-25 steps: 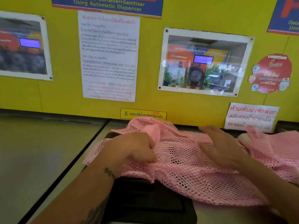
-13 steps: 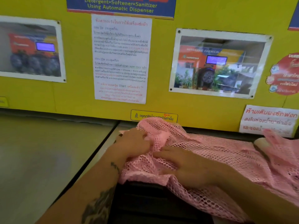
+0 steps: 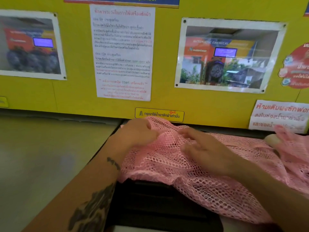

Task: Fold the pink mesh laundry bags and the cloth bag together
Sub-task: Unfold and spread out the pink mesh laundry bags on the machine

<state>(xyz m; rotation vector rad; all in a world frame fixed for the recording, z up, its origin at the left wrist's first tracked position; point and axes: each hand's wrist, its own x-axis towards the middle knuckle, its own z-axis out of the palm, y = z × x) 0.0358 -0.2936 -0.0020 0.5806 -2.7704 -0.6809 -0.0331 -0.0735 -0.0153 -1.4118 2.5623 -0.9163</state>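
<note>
**Two hands gathering pink mesh on a laundromat machine top**

A yellow wall panel (image 3: 167,101) with notices fills the background, above a pale countertop (image 3: 41,164). Below it, a dark machine lid (image 3: 158,203) carries the work.

Spread over that lid is the pink mesh laundry bag (image 3: 200,186), loose and wrinkled, trailing off beyond the right hand's wrist side. Past the same arm, a second bunch of pink mesh (image 3: 294,148) lies just beside a pale rounded shape (image 3: 271,139); it may be the cloth bag, but I cannot tell.

The left hand (image 3: 135,133) is curled closed on the mesh at its far left corner, the bunched net rising just beyond its knuckles. The right hand (image 3: 205,151) lies near it, fingers loosely spread and pressing the net flat; it pinches nothing that I can see.

The step looks like drawing the corner over to make a fold. To do it well, the flat hand should anchor the net beside the gripped corner while the closed hand carries its edge across, matching seam to seam. Mesh snags on fingertips and springs back, so smoothing outward from the grip before letting go should hold the crease.
</note>
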